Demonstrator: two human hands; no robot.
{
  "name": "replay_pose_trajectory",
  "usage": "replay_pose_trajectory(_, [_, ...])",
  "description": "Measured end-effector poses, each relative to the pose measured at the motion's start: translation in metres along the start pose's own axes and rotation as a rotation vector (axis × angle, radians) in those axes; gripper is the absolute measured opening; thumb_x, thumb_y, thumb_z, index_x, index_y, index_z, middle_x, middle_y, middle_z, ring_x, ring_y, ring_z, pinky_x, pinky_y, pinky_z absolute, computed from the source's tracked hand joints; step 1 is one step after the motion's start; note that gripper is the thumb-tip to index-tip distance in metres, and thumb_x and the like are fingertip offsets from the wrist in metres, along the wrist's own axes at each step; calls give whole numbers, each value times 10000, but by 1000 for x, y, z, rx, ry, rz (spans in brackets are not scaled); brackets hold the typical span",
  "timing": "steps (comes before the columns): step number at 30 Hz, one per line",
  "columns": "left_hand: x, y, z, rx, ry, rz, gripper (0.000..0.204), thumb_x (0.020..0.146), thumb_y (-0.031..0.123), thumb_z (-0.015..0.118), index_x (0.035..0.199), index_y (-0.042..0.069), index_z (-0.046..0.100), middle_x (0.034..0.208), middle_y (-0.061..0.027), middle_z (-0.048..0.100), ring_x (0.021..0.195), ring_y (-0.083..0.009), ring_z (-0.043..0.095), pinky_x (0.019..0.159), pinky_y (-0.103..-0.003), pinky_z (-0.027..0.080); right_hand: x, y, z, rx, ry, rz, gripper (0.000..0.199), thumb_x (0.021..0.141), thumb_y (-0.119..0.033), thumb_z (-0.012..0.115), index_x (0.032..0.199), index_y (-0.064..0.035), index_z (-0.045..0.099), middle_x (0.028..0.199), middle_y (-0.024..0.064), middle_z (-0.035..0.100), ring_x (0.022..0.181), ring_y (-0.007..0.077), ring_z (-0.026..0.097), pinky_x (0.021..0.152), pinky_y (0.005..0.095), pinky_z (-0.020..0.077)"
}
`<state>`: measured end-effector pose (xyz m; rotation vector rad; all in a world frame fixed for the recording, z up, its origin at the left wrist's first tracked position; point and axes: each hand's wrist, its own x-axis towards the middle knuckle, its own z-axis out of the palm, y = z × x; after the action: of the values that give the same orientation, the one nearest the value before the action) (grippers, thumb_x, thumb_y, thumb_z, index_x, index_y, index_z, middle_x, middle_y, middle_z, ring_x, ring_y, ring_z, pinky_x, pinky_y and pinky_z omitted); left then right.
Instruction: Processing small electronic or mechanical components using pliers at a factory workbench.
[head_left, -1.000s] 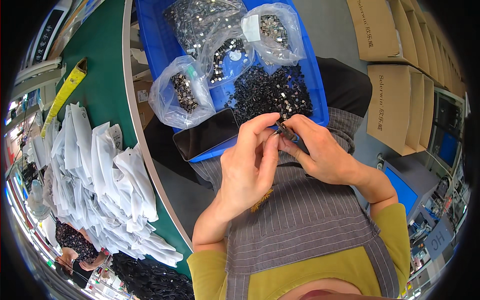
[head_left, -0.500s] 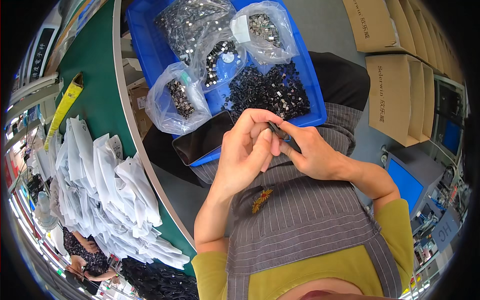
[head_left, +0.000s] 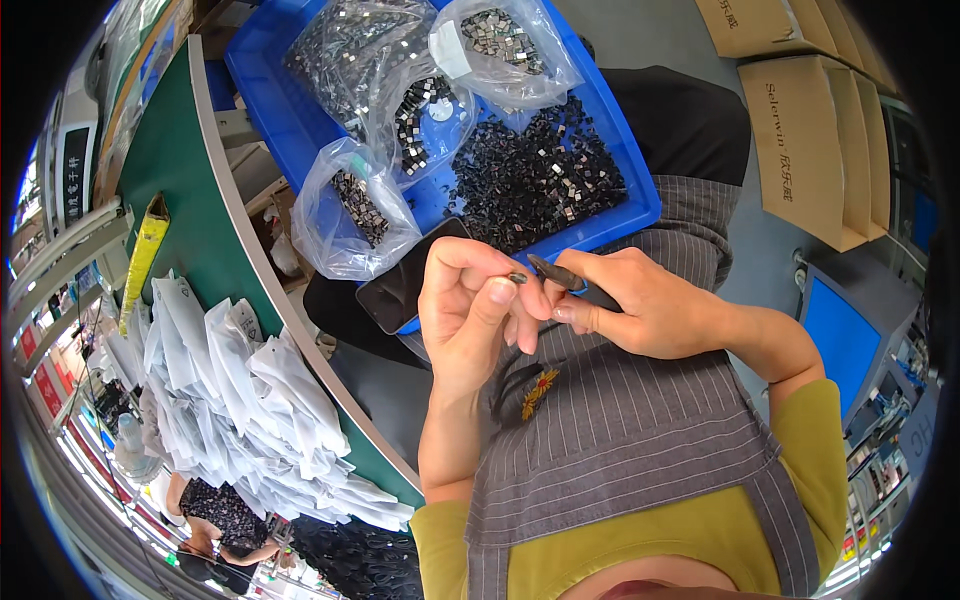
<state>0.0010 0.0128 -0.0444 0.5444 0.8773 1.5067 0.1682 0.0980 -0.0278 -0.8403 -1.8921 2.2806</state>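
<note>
Pinched between the thumb and forefinger of my left hand [head_left: 468,315] is a small metal piece [head_left: 517,278], dark and shiny, too small to make out in detail. My right hand [head_left: 645,305] grips a pair of small pliers [head_left: 572,280] with dark jaws and a touch of blue on the handles. The jaw tips point at the metal piece and sit just to its right, apart from it. Beyond both hands, a blue bin [head_left: 640,185] rests at my lap. Loose black bits [head_left: 515,190] mixed with shiny pieces lie in its near right part.
Clear plastic bags [head_left: 350,225] of small metal pieces fill much of the bin. A black phone [head_left: 405,290] lies at its near left corner. White packets [head_left: 240,400] are heaped on the green table [head_left: 165,150] at left. Cardboard boxes [head_left: 805,150] and a monitor [head_left: 840,330] stand at right.
The plier tips have come away from the left fingertips, and the small metal piece now shows between thumb and forefinger. The whole view has shifted slightly.
</note>
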Motion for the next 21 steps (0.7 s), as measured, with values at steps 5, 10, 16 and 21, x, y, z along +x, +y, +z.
replay_pose_trajectory(5, [0, -2, 2, -35, 2, 8, 101, 925, 47, 507, 989, 6, 441, 809, -142, 597, 477, -94, 497, 419, -178, 369, -2, 2, 1, -132, 3, -88, 167, 893, -124, 556, 978, 12, 511, 826, 141, 624, 758, 307, 624, 678, 363, 476])
replay_pose_trajectory(10, [0, 0, 2, -16, 23, 30, 118, 905, 32, 535, 985, 7, 451, 891, -135, 558, 539, -101, 495, 454, -189, 388, 0, 5, 1, -128, -1, -55, 154, 893, -109, 552, 972, 16, 508, 865, 145, 628, 826, 321, 624, 724, 376, 480])
replay_pose_trajectory(16, [-1, 0, 2, 91, 71, 9, 122, 887, -7, 549, 977, 11, 468, 936, -137, 544, 604, -93, 522, 476, -177, 394, 2, 2, 0, -146, -13, -9, 146, 897, -107, 548, 965, 15, 506, 875, 145, 628, 834, 316, 626, 735, 372, 480])
replay_pose_trajectory(21, [-1, 0, 2, 190, 135, 14, 109, 873, 30, 584, 926, 10, 492, 878, -126, 537, 484, -79, 426, 409, -184, 349, 2, 5, 0, -152, -21, -33, 184, 899, -145, 560, 961, 19, 504, 807, 181, 609, 776, 354, 607, 670, 405, 456])
